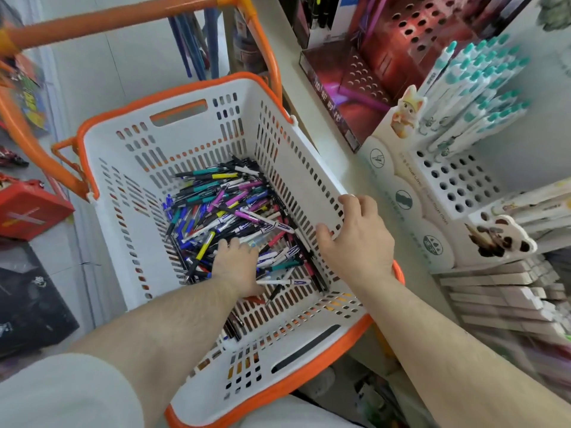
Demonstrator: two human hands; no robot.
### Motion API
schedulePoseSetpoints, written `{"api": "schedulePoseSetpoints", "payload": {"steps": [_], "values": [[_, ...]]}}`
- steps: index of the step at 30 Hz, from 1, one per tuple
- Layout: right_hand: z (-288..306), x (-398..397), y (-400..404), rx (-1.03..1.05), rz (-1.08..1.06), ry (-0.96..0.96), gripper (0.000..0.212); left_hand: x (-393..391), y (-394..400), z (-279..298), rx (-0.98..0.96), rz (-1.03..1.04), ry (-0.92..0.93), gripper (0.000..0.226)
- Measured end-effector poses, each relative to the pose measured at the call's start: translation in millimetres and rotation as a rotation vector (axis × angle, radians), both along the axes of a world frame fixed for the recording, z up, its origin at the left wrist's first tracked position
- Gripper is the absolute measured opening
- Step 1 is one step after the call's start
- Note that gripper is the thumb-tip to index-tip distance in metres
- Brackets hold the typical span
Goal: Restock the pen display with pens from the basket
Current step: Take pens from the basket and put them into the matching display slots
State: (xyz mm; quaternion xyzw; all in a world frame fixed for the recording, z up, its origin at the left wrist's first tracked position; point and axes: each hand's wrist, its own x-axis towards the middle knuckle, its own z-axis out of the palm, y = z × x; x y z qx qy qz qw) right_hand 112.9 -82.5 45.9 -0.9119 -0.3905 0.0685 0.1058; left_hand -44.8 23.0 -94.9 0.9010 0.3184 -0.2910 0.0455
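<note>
A white basket (191,131) with an orange rim holds a loose heap of pens (228,208) in many colours. My left hand (238,267) reaches down into the near side of the heap, its fingers curled in among the pens and hidden there. My right hand (355,236) grips the basket's right wall, thumb inside and fingers over the rim. To the right, a white pen display (448,183) has several empty holes in front and teal-capped white pens (475,88) standing in its back rows.
A dark red display (411,29) with empty holes stands behind the white one on the shelf. Flat boxes (500,301) are stacked at lower right. The orange cart frame (92,23) arches over the basket. Red and black boxes lie on the left.
</note>
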Motion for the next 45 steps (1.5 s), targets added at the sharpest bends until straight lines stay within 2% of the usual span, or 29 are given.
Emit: {"api": "schedulePoseSetpoints", "payload": {"steps": [2,5,10,14,16,19,21,23,24,25,28,31,33,35,38,41,43,45], "values": [[0.5,-0.7,0.6,-0.002,-0.003,-0.012,0.053,-2.2,3.7,-1.5,-0.077,0.002,0.004,0.077],[1.2,-1.4,0.9,-0.009,-0.006,-0.023,0.053,-1.8,5.0,-0.4,-0.207,-0.01,0.029,0.043],[2.6,-2.4,1.1,-0.018,-0.005,-0.024,0.053,-0.3,7.0,5.7,-0.352,0.003,0.097,0.039],[3.8,-2.2,1.5,-0.025,-0.007,-0.016,0.053,5.3,19.5,23.7,-0.457,0.064,0.035,0.025],[4.2,-2.7,1.4,-0.025,-0.011,-0.006,0.053,7.6,27.0,34.4,-0.499,0.148,-0.023,0.026],[6.1,-2.9,1.4,-0.019,-0.014,0.002,0.052,9.0,35.7,52.9,-0.597,0.364,-0.208,0.049],[6.8,-2.4,1.4,-0.024,-0.019,0.006,0.053,9.2,41.4,62.0,-0.653,0.546,-0.393,0.055],[6.2,-3.2,0.8,-0.017,-0.014,0.006,0.053,8.5,47.2,67.8,-0.746,0.742,-0.556,0.044],[5.8,-3.6,0.9,-0.009,-0.015,0.006,0.052,8.0,49.8,72.0,-0.783,0.838,-0.638,0.024],[5.7,-3.8,1.5,-0.001,-0.014,0.005,0.052,7.2,52.9,74.6,-0.806,0.942,-0.721,0.014],[6.7,-5.8,2.0,0.001,-0.029,0.002,0.052,7.9,57.8,85.4,-0.875,1.189,-0.945,0.018],[8.0,-14.7,-0.4,0.133,0.033,-0.021,0.05,13.8,58.0,99.1,-1.042,1.398,-1.155,0.024],[14.9,-25.8,-0.3,0.214,0.057,0.156,0.049,17.5,55.9,109.0,-1.198,1.519,-1.261,0.028],[23.3,-37.2,1.9,0.202,-0.001,0.459,0.048,20.6,52.4,115.6,-1.324,1.594,-1.307,0.03],[28.4,-42.5,10.0,0.154,-0.022,0.665,0.058,28.3,40.1,128.0,-1.38,1.612,-1.285,0.028],[30.3,-42.6,22.4,-0.004,-0.068,1.048,0.076,35.8,30.9,136.3,-1.419,1.624,-1.276,0.029],[29.2,-41.2,24.7,-0.116,-0.025,1.156,0.066,38.0,27.4,135.8,-1.438,1.636,-1.249,0.033],[26.6,-39.5,24.1,-0.113,0.003,1.229,0.05,38.9,25.8,134.4,-1.435,1.653,-1.243,0.034]]}}
